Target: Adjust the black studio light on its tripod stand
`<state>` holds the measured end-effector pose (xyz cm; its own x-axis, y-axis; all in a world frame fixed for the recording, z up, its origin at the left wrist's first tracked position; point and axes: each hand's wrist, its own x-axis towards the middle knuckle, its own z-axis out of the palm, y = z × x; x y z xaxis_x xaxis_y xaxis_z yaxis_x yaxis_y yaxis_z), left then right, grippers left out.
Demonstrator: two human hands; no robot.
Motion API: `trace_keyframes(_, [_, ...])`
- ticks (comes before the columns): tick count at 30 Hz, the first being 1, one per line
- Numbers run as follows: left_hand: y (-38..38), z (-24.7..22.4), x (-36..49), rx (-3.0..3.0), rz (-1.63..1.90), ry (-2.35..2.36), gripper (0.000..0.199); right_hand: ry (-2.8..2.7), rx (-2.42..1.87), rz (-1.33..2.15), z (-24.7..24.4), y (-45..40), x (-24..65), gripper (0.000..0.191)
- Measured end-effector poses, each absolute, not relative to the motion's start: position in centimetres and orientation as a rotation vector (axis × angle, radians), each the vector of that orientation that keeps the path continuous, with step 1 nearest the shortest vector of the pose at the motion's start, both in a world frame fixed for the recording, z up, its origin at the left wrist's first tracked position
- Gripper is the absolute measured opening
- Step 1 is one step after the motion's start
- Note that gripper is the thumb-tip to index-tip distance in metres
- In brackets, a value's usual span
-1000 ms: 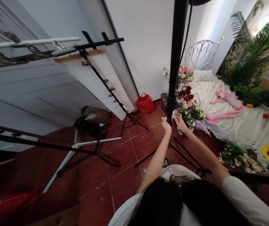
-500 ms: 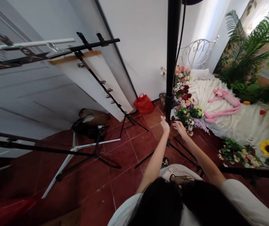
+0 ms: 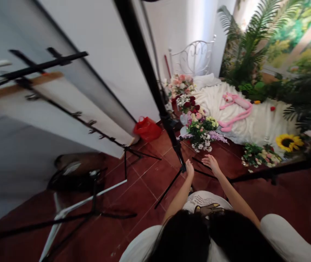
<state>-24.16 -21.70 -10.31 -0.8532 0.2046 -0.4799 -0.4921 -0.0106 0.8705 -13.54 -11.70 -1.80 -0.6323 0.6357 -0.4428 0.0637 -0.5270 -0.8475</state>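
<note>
White and slightly blurred, one tall sheet is hanging at the left, with what look like five metal clips showing along its front. Below it, one white tube is slanting across the red tiles. One red bag is sitting by the wall, and just right of it one thick black pole is leaning across the view (its tilt may be owed to the camera), with three dark legs seeming to spread at its foot. Two hands are working there: the left hand is hovering right beside the lower pole, its fingers extended and its grip loose; whether it is touching cannot be told. One large flower clump is filling the space behind. The right hand is reaching forward apart from the pole, its grip spread and holding nothing visible. Handling the pole's lower end seems to be the step in hand; any firm hold would be calling for both palms coming inward and the fingers curling round. Farther right, one pink plush toy is lying on one cream-covered bed, and one whole sunflower is facing up near the edge.
</note>
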Motion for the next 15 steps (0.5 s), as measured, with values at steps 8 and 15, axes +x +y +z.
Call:
trace_keyframes(8, [-8.9,-6.4,-17.1,0.171,1.634,1.616,0.036,-0.873,-1.261,1.860,-0.3,-8.9,-3.2,0.029])
trace_keyframes(15, [0.2,-0.1,-6.0,0.641,1.492,1.276,0.048,-0.621,-1.245,1.568,1.4,-9.0,6.2,0.033])
